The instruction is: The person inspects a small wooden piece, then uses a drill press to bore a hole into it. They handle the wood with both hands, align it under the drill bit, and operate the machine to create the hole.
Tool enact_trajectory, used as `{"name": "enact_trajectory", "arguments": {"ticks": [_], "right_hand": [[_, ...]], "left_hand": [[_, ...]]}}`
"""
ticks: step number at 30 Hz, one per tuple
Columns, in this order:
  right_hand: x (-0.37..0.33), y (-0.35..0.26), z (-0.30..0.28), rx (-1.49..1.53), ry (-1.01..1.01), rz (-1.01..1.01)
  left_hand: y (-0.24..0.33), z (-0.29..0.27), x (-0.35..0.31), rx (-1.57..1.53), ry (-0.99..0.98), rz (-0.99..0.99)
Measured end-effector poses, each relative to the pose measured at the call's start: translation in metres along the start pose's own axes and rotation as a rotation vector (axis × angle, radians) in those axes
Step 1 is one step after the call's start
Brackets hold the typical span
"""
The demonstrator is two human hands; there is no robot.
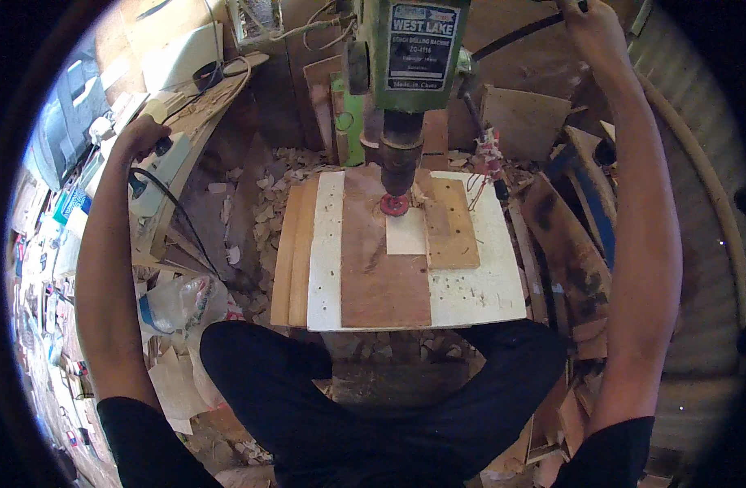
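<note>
In front of me stands a green bench drill press [414, 61], with a round red cutter [394, 205] in its chuck [401, 142]. The cutter sits at the far end of a small pale wooden piece [407, 236] and appears to touch it. A light wooden block [453, 224] lies along that piece's right side, on a brown board [385, 285]. Up at the right, my right hand [594, 28] is closed round the end of the press's black feed lever [519, 32]. Out to the left, my left hand [143, 137] is closed on a small black plug [163, 146] beside a pale power strip [157, 175].
A white board [479, 297] forms the work surface above my knees. At left runs a wooden bench [202, 110]; a black cable [182, 207] hangs from its strip. Wood chips [267, 211] cover the floor. Offcuts [568, 236] lean at right, and a plastic bag [182, 305] lies by my left knee.
</note>
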State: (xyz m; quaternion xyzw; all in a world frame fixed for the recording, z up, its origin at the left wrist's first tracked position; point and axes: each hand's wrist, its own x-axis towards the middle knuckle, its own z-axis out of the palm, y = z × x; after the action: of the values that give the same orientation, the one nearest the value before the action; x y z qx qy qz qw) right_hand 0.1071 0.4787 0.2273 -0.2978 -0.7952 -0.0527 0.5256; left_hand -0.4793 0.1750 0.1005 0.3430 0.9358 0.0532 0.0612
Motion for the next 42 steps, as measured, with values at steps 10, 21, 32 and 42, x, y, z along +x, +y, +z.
{"name": "enact_trajectory", "arguments": {"ticks": [10, 21, 32, 42], "right_hand": [[-0.001, -0.003, -0.003, -0.052, 0.007, -0.021], [-0.005, -0.007, -0.004, -0.034, 0.009, 0.004], [0.001, 0.0, -0.002, -0.05, 0.04, -0.15], [0.017, 0.041, 0.005, -0.125, 0.019, -0.114]], "left_hand": [[0.028, -0.006, -0.03, 0.253, 0.067, 0.282], [0.036, -0.015, -0.034, 0.049, 0.0, 0.005], [0.038, -0.015, -0.035, -0.019, -0.071, 0.03], [0.037, -0.027, -0.039, 0.27, -0.029, 0.202]]}}
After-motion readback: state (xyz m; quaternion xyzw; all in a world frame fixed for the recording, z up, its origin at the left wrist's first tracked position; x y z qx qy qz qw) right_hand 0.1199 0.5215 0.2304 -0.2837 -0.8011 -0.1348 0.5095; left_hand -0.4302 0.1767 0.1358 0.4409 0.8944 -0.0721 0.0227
